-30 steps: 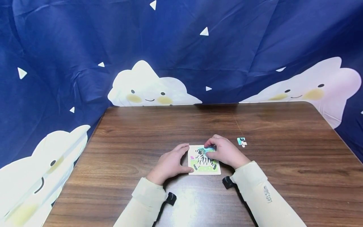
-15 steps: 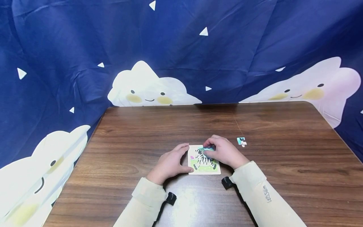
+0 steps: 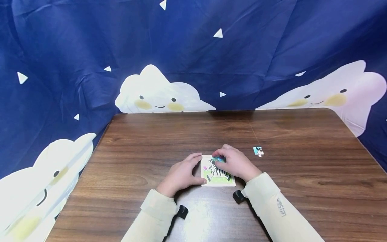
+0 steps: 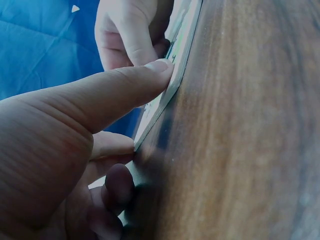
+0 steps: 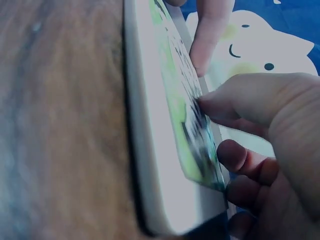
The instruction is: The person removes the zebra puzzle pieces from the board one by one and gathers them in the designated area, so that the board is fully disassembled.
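Observation:
A square zebra puzzle board (image 3: 217, 184) with a pale frame lies flat on the table. My left hand (image 3: 180, 174) holds its left side, thumb at the near corner and fingers at the far one; the left wrist view shows the thumb (image 4: 159, 66) on the board's edge. Over the upper right of the picture, my right hand (image 3: 239, 163) pinches a bluish puzzle piece (image 3: 218, 160) between thumb and fingers. The hand hides most of that piece. In the right wrist view, the right thumb (image 5: 235, 97) touches the picture's surface.
One loose puzzle piece (image 3: 258, 151), light blue with black and white, lies on the brown wooden table (image 3: 145, 141), right of and beyond the board. A blue cloth (image 3: 187, 43) with white clouds hangs behind the table.
My right hand has shifted slightly left across the board, and the bluish piece at its fingertips has moved with it. The left hand and the board stay in place.

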The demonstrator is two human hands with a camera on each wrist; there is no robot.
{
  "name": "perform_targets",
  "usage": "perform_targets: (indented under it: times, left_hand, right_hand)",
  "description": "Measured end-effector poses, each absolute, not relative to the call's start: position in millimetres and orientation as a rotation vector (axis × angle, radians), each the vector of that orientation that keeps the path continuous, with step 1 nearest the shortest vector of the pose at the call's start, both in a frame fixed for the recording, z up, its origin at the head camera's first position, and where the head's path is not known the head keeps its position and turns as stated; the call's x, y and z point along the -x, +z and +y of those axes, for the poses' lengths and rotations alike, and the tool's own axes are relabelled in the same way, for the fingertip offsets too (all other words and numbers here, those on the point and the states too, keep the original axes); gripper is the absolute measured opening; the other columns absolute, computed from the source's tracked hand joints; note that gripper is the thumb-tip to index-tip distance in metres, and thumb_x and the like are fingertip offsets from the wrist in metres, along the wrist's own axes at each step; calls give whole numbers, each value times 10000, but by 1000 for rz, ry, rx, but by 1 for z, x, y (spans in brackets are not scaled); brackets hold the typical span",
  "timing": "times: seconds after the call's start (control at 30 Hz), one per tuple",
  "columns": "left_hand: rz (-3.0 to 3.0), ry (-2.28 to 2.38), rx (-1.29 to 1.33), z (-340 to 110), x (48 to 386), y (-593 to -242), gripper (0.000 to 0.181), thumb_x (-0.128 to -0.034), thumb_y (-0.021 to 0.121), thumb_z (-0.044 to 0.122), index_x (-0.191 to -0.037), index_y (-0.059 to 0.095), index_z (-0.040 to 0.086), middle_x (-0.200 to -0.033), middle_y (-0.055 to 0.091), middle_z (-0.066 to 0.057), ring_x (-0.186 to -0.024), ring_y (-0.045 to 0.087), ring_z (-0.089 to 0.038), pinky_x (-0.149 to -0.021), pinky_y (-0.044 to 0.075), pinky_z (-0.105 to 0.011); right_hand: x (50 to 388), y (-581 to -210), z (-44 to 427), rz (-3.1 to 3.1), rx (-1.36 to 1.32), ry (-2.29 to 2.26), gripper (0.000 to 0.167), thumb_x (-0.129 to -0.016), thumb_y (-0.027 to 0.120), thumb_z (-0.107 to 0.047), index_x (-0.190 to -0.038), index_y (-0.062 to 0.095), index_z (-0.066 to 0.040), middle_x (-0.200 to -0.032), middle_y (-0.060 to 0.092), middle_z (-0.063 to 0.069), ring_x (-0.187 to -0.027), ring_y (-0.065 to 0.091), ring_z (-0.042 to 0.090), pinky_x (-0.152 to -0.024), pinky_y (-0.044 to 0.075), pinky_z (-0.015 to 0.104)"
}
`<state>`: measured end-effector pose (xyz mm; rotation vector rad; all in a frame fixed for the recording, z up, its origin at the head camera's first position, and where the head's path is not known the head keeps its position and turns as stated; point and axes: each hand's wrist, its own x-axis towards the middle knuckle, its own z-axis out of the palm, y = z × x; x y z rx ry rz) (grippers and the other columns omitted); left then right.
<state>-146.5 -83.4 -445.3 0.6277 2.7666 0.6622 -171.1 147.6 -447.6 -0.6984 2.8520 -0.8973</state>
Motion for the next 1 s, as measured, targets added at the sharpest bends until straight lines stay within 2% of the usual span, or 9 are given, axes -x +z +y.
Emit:
perform_targets:
  times: [0.27, 0.53, 0.8, 1.0]
  left_hand:
    - [2776, 649, -642, -83, 147, -446, 870, -793, 796, 513, -1513, 468, 149, -1577, 394, 66, -1247, 580, -309, -969, 474, -526]
    - [2774, 657, -647, -84, 146, -446, 854, -787, 803, 495, -1501, 486, 151, -1570, 405, 65, -1234, 589, -288, -947, 487, -507]
    - [2779, 657, -654, -84, 146, -447, 852, -783, 807, 490, -1499, 489, 155, -1566, 410, 66, -1248, 582, -270, -938, 492, -510]
    - [2777, 647, -659, -84, 146, -447, 856, -788, 807, 496, -1503, 482, 156, -1569, 407, 62, -1242, 585, -276, -934, 495, -505]
  right_hand:
    - [170, -448, 142, 2843, 793, -875, 296, -836, 670, -123, -1112, 768, -173, -879, 489, -34, -755, 435, 109, -766, 342, 349]
    - [169, -450, 138, 2871, 789, -885, 229, -805, 710, -123, -1019, 755, -192, -952, 486, -34, -888, 472, 170, -848, 364, 407]
    - [168, -449, 133, 2840, 789, -927, 229, -784, 670, -64, -993, 732, -135, -989, 495, -18, -945, 483, 216, -897, 362, 459]
    - [168, -449, 132, 2857, 794, -942, 187, -783, 678, -74, -960, 702, -126, -1014, 504, 2, -974, 474, 241, -903, 360, 474]
